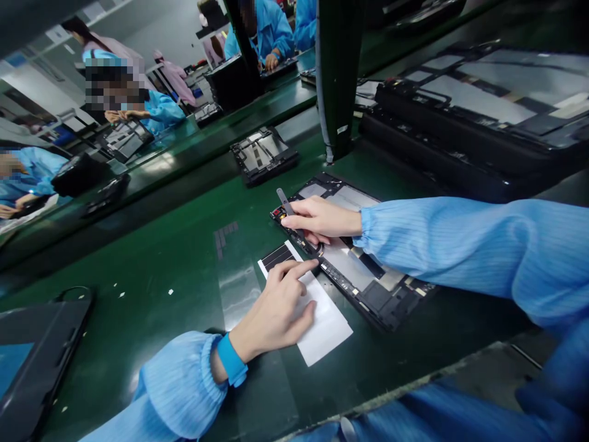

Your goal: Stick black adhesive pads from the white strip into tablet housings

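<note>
Gripping a slim grey tool (284,199), the right hand (319,218) leans over a black device panel (347,267) right of centre on the green desk (175,264); lower centre, the left hand (276,310), loosely spread, forefinger outstretched, lies over a white sheet (324,322).

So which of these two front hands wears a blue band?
The left hand, over the white sheet: a blue band circles its wrist. The right hand, holding a grey tool, shows no band.
</note>
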A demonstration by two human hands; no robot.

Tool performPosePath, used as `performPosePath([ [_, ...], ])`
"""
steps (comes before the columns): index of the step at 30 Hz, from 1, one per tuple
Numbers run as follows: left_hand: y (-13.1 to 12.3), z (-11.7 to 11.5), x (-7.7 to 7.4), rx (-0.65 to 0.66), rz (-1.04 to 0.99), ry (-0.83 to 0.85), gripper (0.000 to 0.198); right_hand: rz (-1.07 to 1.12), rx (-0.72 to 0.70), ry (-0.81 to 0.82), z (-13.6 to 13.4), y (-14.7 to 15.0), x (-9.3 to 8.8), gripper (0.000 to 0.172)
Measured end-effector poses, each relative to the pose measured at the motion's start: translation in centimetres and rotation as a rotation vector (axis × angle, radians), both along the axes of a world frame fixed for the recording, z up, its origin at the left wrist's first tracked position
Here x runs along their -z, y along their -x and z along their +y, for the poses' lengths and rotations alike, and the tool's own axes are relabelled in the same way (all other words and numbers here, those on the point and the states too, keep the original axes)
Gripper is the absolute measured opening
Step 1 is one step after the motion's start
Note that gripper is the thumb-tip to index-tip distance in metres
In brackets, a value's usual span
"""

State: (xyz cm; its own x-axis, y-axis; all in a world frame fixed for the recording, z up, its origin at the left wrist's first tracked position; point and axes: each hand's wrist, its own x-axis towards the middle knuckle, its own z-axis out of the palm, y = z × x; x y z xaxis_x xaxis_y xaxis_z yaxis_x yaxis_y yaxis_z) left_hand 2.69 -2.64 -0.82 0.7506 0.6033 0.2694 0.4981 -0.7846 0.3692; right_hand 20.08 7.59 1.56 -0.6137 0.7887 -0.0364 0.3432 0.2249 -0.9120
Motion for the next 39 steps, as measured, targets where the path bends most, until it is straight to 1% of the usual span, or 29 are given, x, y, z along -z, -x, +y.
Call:
performPosePath([
  [5, -0.4, -0.1, -0.4, 0.002, 0.084, -0.002, 0.019, -0.024, 0.015, -0.031, -0.1, 0.0, -0.1, 0.021],
  [10, -0.5, -0.2, -0.4, -0.001, 0.081, -0.026, 0.017, -0.008, 0.055, -0.082, -0.2, 0.0, 0.1, 0.02],
  [13, -0.5, -0.1, -0.3, -0.051, 0.074, -0.045, 0.015, 0.043, 0.093, -0.036, -0.2, 0.0, 0.1, 0.019],
  [16, -0.8, 0.0, -0.1, -0.079, 0.08, -0.076, 0.015, 0.076, 0.09, 0.027, -0.1, 0.0, 0.1, 0.019],
  [21, -1.4, -0.5, -0.2, 0.04, 0.106, -0.137, 0.013, 0.116, 0.1, 0.064, -0.1, 0.1, 0.2, 0.017],
  [23, -1.3, -0.8, -0.2, 0.03, 0.083, -0.132, 0.014, 0.133, 0.099, 0.08, 0.0, 0.1, 0.3, 0.017],
  [26, -1.1, -0.7, 0.1, -0.093, 0.02, -0.106, 0.016, 0.159, 0.096, 0.105, 0.1, 0.1, 0.3, 0.018],
  [28, -1.1, -0.6, 0.3, -0.145, 0.004, -0.071, 0.016, 0.177, 0.094, 0.12, 0.3, 0.1, 0.4, 0.019],
  [31, -1.6, -1.3, 0.5, -0.146, -0.003, 0.003, 0.024, 0.197, 0.087, 0.136, 0.3, 0.2, 0.5, 0.019],
  [33, -2.2, -2.4, 0.5, -0.153, -0.016, 0.059, 0.036, 0.207, 0.083, 0.146, 0.2, 0.4, 0.5, 0.018],
  [35, -2.6, -3.7, 0.4, -0.133, -0.021, 0.113, 0.045, 0.202, 0.088, 0.162, 0.2, 0.5, 0.3, 0.019],
  [36, -2.8, -4.2, 0.2, -0.112, -0.023, 0.133, 0.046, 0.199, 0.117, 0.155, 0.2, 0.4, 0.1, 0.02],
  [37, -2.8, -4.4, 0.1, -0.094, -0.031, 0.148, 0.041, 0.196, 0.164, 0.125, 0.4, 0.3, -0.2, 0.022],
  [38, -2.8, -4.2, -0.1, -0.094, -0.046, 0.161, 0.032, 0.189, 0.235, 0.064, 0.7, 0.1, -0.5, 0.025],
  [39, -2.7, -3.7, -0.4, -0.124, -0.062, 0.171, 0.02, 0.146, 0.317, -0.014, 1.1, -0.3, -0.9, 0.029],
])
